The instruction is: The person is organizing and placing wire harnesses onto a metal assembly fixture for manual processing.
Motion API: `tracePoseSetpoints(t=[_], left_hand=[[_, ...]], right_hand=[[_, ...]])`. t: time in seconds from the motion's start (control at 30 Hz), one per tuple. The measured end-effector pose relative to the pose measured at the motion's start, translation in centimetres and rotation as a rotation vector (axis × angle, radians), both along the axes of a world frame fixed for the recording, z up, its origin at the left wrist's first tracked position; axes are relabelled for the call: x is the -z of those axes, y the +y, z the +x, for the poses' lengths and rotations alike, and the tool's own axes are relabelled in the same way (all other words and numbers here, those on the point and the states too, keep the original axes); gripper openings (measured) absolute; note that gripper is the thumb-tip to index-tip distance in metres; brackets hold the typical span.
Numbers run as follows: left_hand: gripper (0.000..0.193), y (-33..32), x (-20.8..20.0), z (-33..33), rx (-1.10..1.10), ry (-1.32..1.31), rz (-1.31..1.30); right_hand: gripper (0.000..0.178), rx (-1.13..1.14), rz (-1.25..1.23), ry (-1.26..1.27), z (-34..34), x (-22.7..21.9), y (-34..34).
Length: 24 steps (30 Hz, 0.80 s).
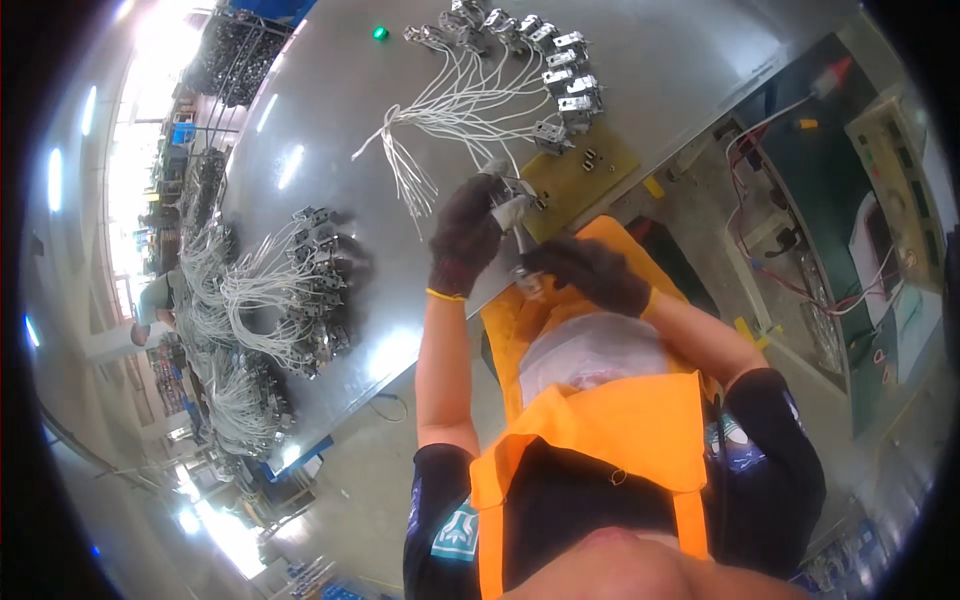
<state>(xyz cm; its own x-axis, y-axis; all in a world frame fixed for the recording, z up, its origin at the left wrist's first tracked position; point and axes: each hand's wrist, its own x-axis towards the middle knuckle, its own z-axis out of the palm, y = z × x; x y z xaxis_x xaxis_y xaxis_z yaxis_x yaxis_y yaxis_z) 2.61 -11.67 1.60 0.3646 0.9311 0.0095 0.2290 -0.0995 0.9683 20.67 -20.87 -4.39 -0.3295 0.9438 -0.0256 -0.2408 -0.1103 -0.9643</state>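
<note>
My left hand (468,228), in a dark glove with pale fingertips, is closed at the table's near edge. A white cable (518,238) runs down from its fingers. My right hand (597,276), also dark-gloved, has its fingers bent together around the small metal fitting (529,284) at the cable's lower end; its exact grip is partly hidden. Just beyond the left fingertips lies another metal piece (523,190). A tied bundle of white cables (425,115) fans out ahead, with metal fittings (566,75) on their far ends.
The grey metal table (350,215) carries a large heap of similar cables (265,300) at left. Small dark parts (590,160) lie on a brownish board (605,180) at the table edge. A green light (380,33) shows at the back. Red and white wires (740,190) hang at right.
</note>
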Motion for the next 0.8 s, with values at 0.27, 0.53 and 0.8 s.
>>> tracePoseSetpoints(t=[0.27,0.53,0.8], left_hand=[[0.058,-0.6,1.9,1.1,-0.04,0.171,-0.03],[0.054,-1.2,3.5,0.8,-0.122,0.13,0.172],[0.053,-1.4,2.8,1.7,-0.092,0.394,0.312]], right_hand=[[0.027,-0.049,0.339,-0.105,-8.3,5.2,2.0],[0.029,0.136,-0.068,0.004,1.1,2.4,-1.6],[0.028,0.297,-0.356,0.09,3.4,0.8,-0.9]])
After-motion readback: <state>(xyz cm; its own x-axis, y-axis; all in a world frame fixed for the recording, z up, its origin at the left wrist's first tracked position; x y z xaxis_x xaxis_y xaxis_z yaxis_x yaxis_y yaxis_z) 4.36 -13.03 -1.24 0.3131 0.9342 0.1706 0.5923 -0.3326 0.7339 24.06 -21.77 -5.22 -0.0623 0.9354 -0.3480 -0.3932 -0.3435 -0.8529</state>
